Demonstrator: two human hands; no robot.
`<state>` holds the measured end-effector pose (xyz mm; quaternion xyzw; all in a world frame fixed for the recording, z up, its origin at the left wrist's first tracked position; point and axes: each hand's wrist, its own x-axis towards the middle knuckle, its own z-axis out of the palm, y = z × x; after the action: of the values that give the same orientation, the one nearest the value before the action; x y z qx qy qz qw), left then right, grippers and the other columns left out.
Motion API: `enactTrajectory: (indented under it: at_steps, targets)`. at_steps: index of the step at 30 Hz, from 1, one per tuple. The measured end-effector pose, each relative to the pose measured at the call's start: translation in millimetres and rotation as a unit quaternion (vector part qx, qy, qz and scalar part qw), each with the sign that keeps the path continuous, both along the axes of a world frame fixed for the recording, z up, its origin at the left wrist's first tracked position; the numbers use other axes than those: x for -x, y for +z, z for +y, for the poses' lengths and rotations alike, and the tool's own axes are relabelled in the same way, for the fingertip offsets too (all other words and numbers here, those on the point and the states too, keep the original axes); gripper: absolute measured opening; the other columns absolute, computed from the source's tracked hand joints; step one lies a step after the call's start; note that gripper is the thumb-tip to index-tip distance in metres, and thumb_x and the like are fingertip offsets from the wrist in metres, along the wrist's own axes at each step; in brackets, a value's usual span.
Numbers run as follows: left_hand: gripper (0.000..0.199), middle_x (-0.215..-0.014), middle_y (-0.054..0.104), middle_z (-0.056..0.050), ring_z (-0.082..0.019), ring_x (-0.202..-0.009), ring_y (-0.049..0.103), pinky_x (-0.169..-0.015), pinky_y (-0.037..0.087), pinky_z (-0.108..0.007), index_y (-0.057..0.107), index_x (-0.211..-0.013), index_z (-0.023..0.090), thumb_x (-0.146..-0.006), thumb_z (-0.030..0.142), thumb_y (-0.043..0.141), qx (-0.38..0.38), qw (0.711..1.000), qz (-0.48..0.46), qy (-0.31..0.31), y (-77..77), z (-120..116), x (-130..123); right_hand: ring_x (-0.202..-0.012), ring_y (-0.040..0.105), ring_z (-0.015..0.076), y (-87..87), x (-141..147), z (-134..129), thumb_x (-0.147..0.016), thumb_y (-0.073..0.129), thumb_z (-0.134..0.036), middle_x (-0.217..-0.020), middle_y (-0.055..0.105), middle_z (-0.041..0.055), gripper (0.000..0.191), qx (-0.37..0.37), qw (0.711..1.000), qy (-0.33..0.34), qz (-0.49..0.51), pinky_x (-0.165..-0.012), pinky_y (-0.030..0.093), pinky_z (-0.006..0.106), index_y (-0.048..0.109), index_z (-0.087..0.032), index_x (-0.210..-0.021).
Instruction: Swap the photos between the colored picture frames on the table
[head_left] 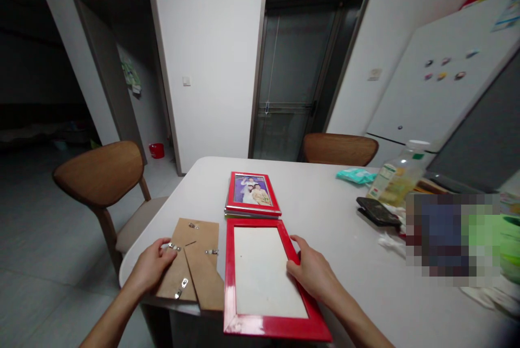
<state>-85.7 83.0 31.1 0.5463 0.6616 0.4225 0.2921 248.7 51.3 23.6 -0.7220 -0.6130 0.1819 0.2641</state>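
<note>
A red picture frame (260,326) with a blank whitish middle lies near the table's front edge. My right hand (311,269) grips its right side, thumb on top of the border. To its left is a brown backing board (205,277) with metal clips and a stand leg. The fingers of my left hand (156,261) are bent at the board's left edge, touching it by a clip. Behind the empty-looking frame, a stack of frames has a red one with a photo (252,191) on top.
The white table (325,202) holds a bottle (396,175), a black object (377,211), a teal packet (356,176) and crumpled white material at the right. Wooden chairs stand at the left (101,177) and the far side (340,149).
</note>
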Motion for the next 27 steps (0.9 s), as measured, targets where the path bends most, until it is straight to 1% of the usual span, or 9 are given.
enactTrajectory:
  at_steps: [3, 6, 8, 10, 11, 13, 19, 22, 27]
  targets:
    - [0.038, -0.065, 0.060, 0.003, -0.022, -0.076, 0.058, -0.064, 0.042, -0.026, 0.056, -0.097, 0.014, -0.062, 0.029, 0.057, -0.032, 0.996, 0.075, -0.025, 5.8, -4.8, -7.6, -0.061, 0.060, 0.0174, 10.0, -1.9, -7.5, -0.062, 0.038, -0.015, -0.081, 0.064, 0.0076, 0.066, 0.037, 0.971, -0.002, 0.234, -0.059, 0.044, 0.029, 0.024, -0.013, -0.126]
    - [0.048, -0.106, 0.055, -0.008, -0.026, -0.102, 0.048, -0.085, 0.036, -0.036, 0.046, -0.112, 0.012, -0.068, 0.030, 0.052, -0.069, 0.989, 0.110, -0.075, 10.6, -21.5, -45.0, -0.059, 0.061, 0.0162, 24.7, 2.2, -19.4, -0.066, 0.040, -0.022, -0.089, 0.064, 0.0063, 0.072, 0.070, 0.884, 0.014, 0.462, -0.056, 0.047, 0.029, 0.008, -0.019, -0.131]
    - [0.049, -0.114, 0.052, -0.008, -0.024, -0.106, 0.046, -0.090, 0.034, -0.034, 0.046, -0.113, 0.016, -0.067, 0.030, 0.054, -0.083, 0.981, 0.113, -0.137, 12.8, -39.6, -83.0, -0.060, 0.062, 0.0167, 34.1, 7.9, -26.0, -0.066, 0.044, -0.026, -0.092, 0.064, 0.0059, 0.076, 0.067, 0.846, 0.007, 0.529, -0.057, 0.048, 0.030, 0.004, -0.021, -0.131]
    - [0.063, -0.126, 0.043, -0.008, -0.025, -0.115, 0.037, -0.096, 0.030, -0.036, 0.040, -0.120, 0.018, -0.061, 0.030, 0.060, -0.101, 0.951, 0.122, -0.266, 14.2, -58.5, -121.7, -0.059, 0.061, 0.0170, 41.3, 14.4, -30.1, -0.065, 0.049, -0.027, -0.090, 0.064, 0.0053, 0.080, 0.054, 0.836, -0.001, 0.546, -0.057, 0.048, 0.031, 0.004, -0.023, -0.131]
    - [0.071, -0.131, 0.035, -0.010, -0.027, -0.117, 0.033, -0.097, 0.029, -0.039, 0.036, -0.123, 0.015, -0.058, 0.030, 0.063, -0.111, 0.925, 0.136, -0.338, 14.9, -66.3, -138.3, -0.058, 0.061, 0.0169, 43.8, 17.4, -31.3, -0.064, 0.050, -0.028, -0.088, 0.065, 0.0050, 0.081, 0.049, 0.838, -0.003, 0.543, -0.056, 0.048, 0.031, 0.006, -0.023, -0.131]
    - [0.071, -0.132, 0.032, -0.013, -0.031, -0.118, 0.031, -0.097, 0.028, -0.044, 0.035, -0.123, 0.012, -0.059, 0.029, 0.061, -0.137, 0.900, 0.159, -0.383, 16.5, -76.3, -162.2, -0.054, 0.059, 0.0158, 46.6, 22.3, -32.6, -0.062, 0.053, -0.030, -0.084, 0.065, 0.0040, 0.081, 0.040, 0.849, -0.006, 0.526, -0.053, 0.046, 0.029, 0.011, -0.022, -0.130]
    - [0.049, -0.095, 0.060, -0.013, -0.026, -0.083, 0.055, -0.071, 0.049, -0.037, 0.046, -0.113, 0.013, -0.064, 0.013, 0.045, -0.269, 0.857, 0.192, -0.395, 27.4, -75.3, -161.1, -0.045, 0.052, 0.0118, 40.0, 16.7, -28.8, -0.061, 0.057, -0.036, -0.058, 0.057, -0.0047, 0.080, 0.029, 0.879, 0.006, 0.475, -0.045, 0.040, 0.023, 0.018, -0.021, -0.129]
    - [0.044, -0.082, 0.061, -0.008, -0.021, -0.071, 0.057, -0.062, 0.049, -0.032, 0.044, -0.113, 0.017, -0.069, 0.014, 0.041, -0.276, 0.908, 0.155, -0.276, 33.9, -73.3, -135.4, -0.049, 0.054, 0.0124, 28.6, 3.5, -21.2, -0.063, 0.053, -0.031, -0.057, 0.056, -0.0053, 0.075, 0.042, 0.909, 0.024, 0.415, -0.048, 0.041, 0.023, 0.019, -0.016, -0.128]
    - [0.038, -0.087, 0.061, -0.004, -0.020, -0.074, 0.059, -0.064, 0.048, -0.028, 0.045, -0.108, 0.018, -0.072, 0.028, 0.046, -0.130, 0.984, 0.027, -0.118, 24.6, -68.6, -84.2, -0.054, 0.055, 0.0154, 2.7, -17.3, -8.6, -0.066, 0.044, -0.029, -0.057, 0.057, -0.0024, 0.055, 0.012, 0.989, -0.004, 0.150, -0.053, 0.040, 0.025, 0.039, -0.010, -0.118]
